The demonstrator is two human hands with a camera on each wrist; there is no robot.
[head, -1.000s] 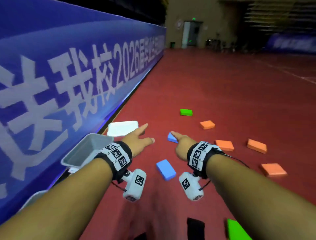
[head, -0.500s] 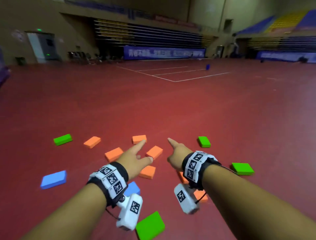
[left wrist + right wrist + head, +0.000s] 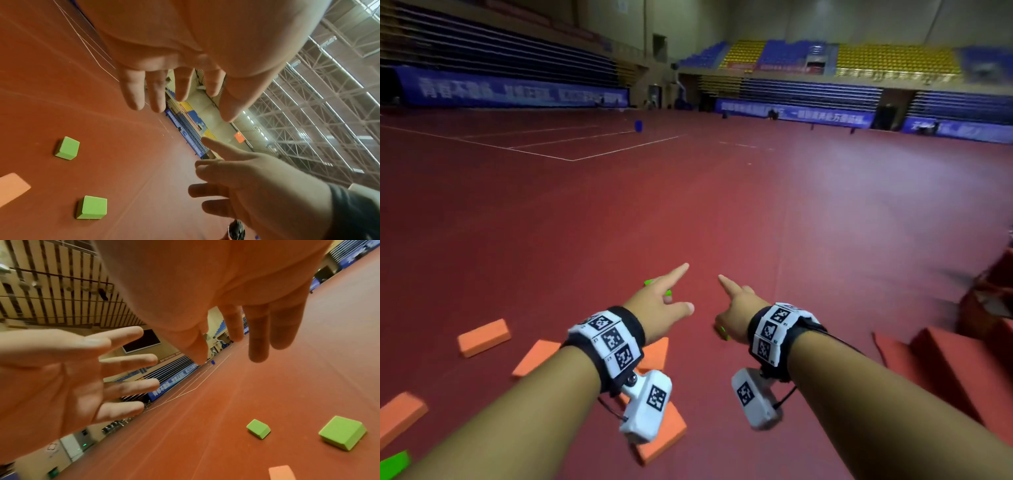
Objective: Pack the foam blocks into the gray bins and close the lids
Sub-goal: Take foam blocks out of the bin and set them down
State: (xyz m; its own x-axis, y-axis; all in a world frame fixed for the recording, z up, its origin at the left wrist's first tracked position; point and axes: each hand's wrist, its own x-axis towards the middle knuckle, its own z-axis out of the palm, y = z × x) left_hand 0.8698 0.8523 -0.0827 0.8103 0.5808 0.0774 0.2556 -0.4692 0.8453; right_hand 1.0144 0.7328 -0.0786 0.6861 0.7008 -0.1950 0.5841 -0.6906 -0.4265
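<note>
Light: dim indoor hall — the red floor (image 3: 722, 212) carries a soft pale sheen at mid-distance.
Source: bright strips in the roof trusses (image 3: 320, 100), seen from the left wrist.
Blur: far stands (image 3: 859, 65) and the right edge are smeared.
Distortion: wrist views tilt and bend — palms loom large, soft-focused.
Shadows: faint, diffuse.

Both hands are held out side by side above the floor (image 3: 722, 205), the left hand (image 3: 659, 310) to the left of the right hand (image 3: 739, 313), nothing being held by either; several foam blocks (image 3: 483, 336) are scattered on the floor to the left of and beneath the left forearm; two more blocks (image 3: 258, 428) lie apart below the hands; steps (image 3: 945, 359) are found at the right edge; seating stands (image 3: 859, 61) are set far behind.
</note>
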